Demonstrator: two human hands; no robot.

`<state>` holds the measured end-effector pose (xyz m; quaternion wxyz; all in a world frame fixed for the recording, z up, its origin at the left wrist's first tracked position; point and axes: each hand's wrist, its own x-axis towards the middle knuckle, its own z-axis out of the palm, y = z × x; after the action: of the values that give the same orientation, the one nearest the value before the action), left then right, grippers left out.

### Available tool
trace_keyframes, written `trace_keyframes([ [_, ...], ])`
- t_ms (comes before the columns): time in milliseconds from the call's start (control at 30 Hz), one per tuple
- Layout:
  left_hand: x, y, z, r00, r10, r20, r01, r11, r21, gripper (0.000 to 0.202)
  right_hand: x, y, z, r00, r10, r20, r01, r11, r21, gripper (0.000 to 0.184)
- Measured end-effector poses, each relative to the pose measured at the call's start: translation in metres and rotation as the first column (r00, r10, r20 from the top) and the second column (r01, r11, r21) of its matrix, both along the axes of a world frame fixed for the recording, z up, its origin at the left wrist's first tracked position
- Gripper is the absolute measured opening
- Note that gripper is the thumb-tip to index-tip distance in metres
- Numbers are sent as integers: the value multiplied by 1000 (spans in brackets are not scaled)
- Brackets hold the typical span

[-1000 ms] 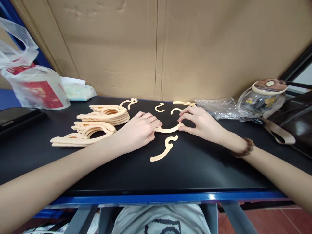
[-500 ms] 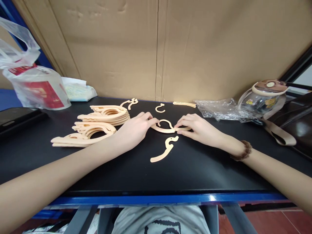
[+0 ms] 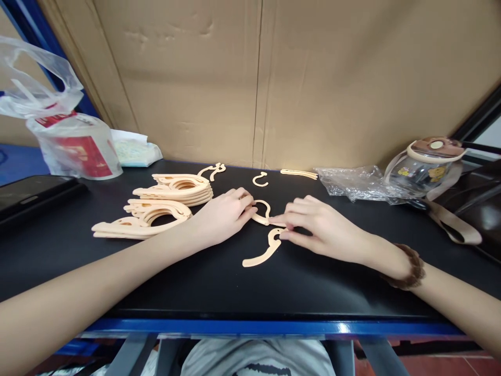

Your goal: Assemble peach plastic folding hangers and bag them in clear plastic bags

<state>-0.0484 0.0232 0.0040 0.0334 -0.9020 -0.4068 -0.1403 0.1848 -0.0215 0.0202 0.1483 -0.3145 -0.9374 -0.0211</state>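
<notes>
"The left hand pinches a pale hooked piece on a black counter."
"And the right hand?"
"Bent at one end of the curved piece, nearer the camera; whether it grips, I cannot tell."

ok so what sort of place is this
Most likely a workbench or desk used for light handwork, though the wider room barely shows. The signs: a blue-edged black tabletop, brown cardboard-like panel behind it, and stacked peach pieces.

Clear plastic bag around red-and-white tub – pale soft pack beside – clear bottle far right, cardboard behind
</notes>
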Motion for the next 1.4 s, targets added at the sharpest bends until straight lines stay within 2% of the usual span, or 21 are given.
trace_keyframes([
  [167, 1, -2, 6, 994, 112, -3, -112, 994, -16, 22, 0, -7, 8, 999, 29, 20, -23, 971, -237, 28],
  [300, 0, -1, 6, 994, 108, 13, -107, 994, -8, 18, 12, -1, 14, 999, -33, 27, 40, 939, -342, 28],
  [400, -1, 0, 6, 995, 92, 32, -91, 995, -37, 27, 23, 8, 16, 996, -75, 48, 87, 928, -362, 19],
  [533, 0, -5, 6, 995, 87, 49, -82, 992, -93, 40, 38, 21, 17, 997, -81, 7, 76, 907, -414, 8],
  [633, 1, -9, 5, 996, 59, 63, -52, 993, -107, 48, 47, 30, 17, 995, -101, -2, 89, 886, -454, 9],
  [800, 3, -11, 1, 999, 21, 45, -19, 998, -57, 59, 53, 36, 14, 989, -143, -28, 111, 865, -490, 13],
  [867, 5, -15, 4, 999, 29, 32, -28, 999, -39, 53, 50, 34, 13, 987, -154, -47, 111, 860, -498, 14],
  [933, 9, -22, 10, 999, -14, 37, 16, 999, -34, 39, 46, 32, 13, 984, -162, -68, 108, 863, -493, 14],
  [1033, 16, -39, 20, 974, -217, 61, 224, 965, -135, 22, 44, 31, 17, 983, -166, -72, 116, 884, -454, 16],
  [1133, 23, -53, 25, 933, -357, 52, 359, 902, -239, 30, 49, 35, 26, 982, -188, -32, 164, 920, -357, 16],
  [1267, 35, -53, 23, 927, -374, 10, 367, 906, -209, 11, 59, 39, 28, 982, -177, 62, 187, 941, -283, 26],
  [1400, 47, -38, 14, 957, -273, 98, 289, 932, -219, 7, 60, 36, 14, 989, -144, 32, 147, 944, -294, 26],
])
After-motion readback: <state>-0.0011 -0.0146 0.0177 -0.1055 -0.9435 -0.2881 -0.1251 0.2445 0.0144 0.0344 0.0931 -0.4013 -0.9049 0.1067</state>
